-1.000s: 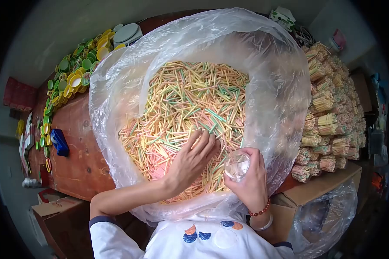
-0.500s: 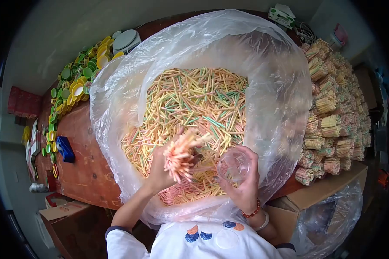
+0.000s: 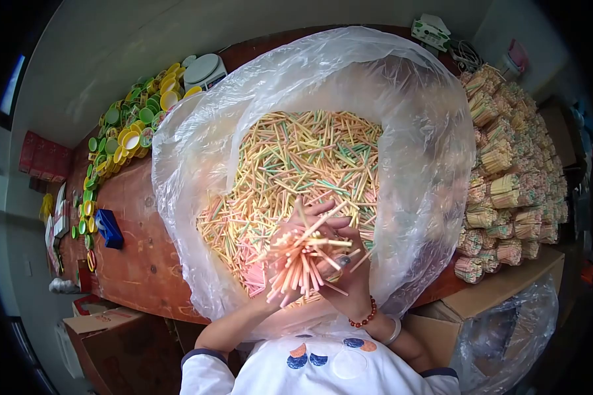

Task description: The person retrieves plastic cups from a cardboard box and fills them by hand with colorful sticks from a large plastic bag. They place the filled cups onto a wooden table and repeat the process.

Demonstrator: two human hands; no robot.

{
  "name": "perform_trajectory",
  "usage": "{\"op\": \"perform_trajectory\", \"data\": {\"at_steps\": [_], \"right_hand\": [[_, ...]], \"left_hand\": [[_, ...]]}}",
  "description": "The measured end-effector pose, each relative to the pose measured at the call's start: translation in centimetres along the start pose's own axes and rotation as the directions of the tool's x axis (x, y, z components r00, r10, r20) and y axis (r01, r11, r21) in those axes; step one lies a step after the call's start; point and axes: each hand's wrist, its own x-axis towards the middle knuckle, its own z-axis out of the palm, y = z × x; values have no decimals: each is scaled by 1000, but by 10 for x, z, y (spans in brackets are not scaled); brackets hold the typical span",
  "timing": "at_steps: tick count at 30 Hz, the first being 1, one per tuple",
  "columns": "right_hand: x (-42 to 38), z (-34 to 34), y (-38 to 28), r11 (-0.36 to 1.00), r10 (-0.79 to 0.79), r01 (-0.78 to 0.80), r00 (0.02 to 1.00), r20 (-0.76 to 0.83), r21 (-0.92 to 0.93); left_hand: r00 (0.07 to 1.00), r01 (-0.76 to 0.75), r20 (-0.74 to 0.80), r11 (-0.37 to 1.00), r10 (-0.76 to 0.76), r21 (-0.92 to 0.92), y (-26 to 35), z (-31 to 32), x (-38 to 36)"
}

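Both hands are now meeting over the near part of the sack: the left hand (image 3: 284, 245) is clenching a fistful of pale orange and pink paper sticks (image 3: 301, 258), and the right hand (image 3: 344, 266) is cupping around the same bundle from the other side, its fingers curled. A second ago the left hand was lying flat on the loose pile while the right was holding a small clear plastic cup off to the side; half a second ago the left was lifting the fistful towards that cup. Now the cup is hidden behind the fanned sticks, so I cannot tell whether the right hand is gripping it, though the sticks appear to be going into it. That suggests one scoop is being turned into one packed portion.

By size, the big clear plastic sack (image 3: 428, 131) is filling most of the view, standing open on the reddish-brown wooden table (image 3: 132, 250) and holding a heap of loose pastel sticks in yellow, green and pink (image 3: 303, 158). On the right, tied round bundles of the same sticks (image 3: 507, 191) are stacking up on a brown cardboard box (image 3: 501, 280). At the far left, yellow and green plastic lids (image 3: 128, 125) are lying in a heap beside a white kitchen scale (image 3: 203, 69), and a small blue box (image 3: 109, 228) is sitting near the table's edge.
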Motion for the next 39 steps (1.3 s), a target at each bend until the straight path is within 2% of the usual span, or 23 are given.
{"op": "perform_trajectory", "data": {"at_steps": [1, 2, 5, 6, 7, 10, 12, 16, 18, 19, 21, 22, 24, 25, 27, 28, 30, 34, 35, 36, 37, 38, 39], "right_hand": [[-2, -2, -1, 996, 4, 0, 999, 40, -88], [-4, -6, -2, 984, 10, 4, 997, 82, -176], [3, -14, -8, 919, -128, 177, 979, 158, -353], [3, -7, -9, 986, 23, -14, 998, 52, -167], [2, -8, -5, 977, 23, -8, 997, 70, -213], [10, -15, -2, 899, -79, 161, 974, 211, -408], [11, -13, -9, 927, 184, -131, 976, 119, -353], [17, -15, -10, 979, 199, -196, 978, 53, -61], [17, -29, -5, 967, 89, -58, 989, 117, -248], [21, -29, -18, 962, 256, -255, 967, 7, 97], [19, -39, -16, 956, 124, -107, 991, 46, -274], [24, -46, -13, 987, 141, -139, 989, 32, -75], [26, -59, 0, 886, 24, 37, 992, 127, -462], [27, -51, -4, 975, 144, -144, 990, -13, -167], [22, -54, 20, 948, 14, 6, 998, 60, -319], [25, -47, 8, 964, 149, -129, 986, 69, -234], [27, -58, 33, 943, 4, 72, 974, 226, -326], [15, -50, 29, 973, 186, -199, 976, 109, 119], [31, -47, 10, 901, -89, 164, 976, 198, -403], [28, -46, 10, 993, 96, -85, 985, 142, -82], [28, -45, 12, 917, 271, -303, 950, 153, 258], [21, -41, 12, 670, 353, -353, 925, 139, 653], [22, -42, 10, 674, 476, -472, 866, 155, 568]], "left_hand": [[968, -247, 37, 931, 246, 269, -2, -2, 8], [989, -132, -70, 991, 134, 28, -1, 5, 3], [996, 7, -84, 973, -27, -229, 16, 5, 3], [993, 61, -69, 932, -91, -356, 21, 7, 4], [987, 114, -46, 872, -154, -477, 24, 9, 4], [973, 216, 42, 833, -227, -510, 21, -4, 11], [959, 258, 50, 791, -278, -555, 24, -5, 11], [975, 215, 132, 921, -181, -325, 25, -25, 9], [969, 224, 143, 957, -200, -184, 24, -53, 14], [954, 199, 212, 978, -209, 68, 28, -74, 16], [922, 58, 285, 821, -262, 568, 38, -92, 13], [922, 55, 287, 821, -260, 568, 36, -91, 10], [848, -214, 356, 361, -393, 908, 23, -90, 8], [857, -266, 369, 304, -360, 915, 14, -91, 12], [877, -324, 398, 282, -269, 903, -14, -97, 27], [887, -376, 426, 256, -180, 890, -19, -97, 33], [880, -397, 441, 238, -175, 886, -20, -97, 42], [873, -395, 464, 337, -154, 855, -17, -107, 41], [889, -328, 422, 397, -177, 857, -11, -107, 37], [952, -245, 304, 522, -30, 817, -10, -103, 31], [977, -168, 213, 605, -2, 779, -11, -101, 24], [993, -92, 114, 683, 13, 724, -11, -98, 17], [990, 118, -13, 789, -138, 603, -10, -92, 7]]}}
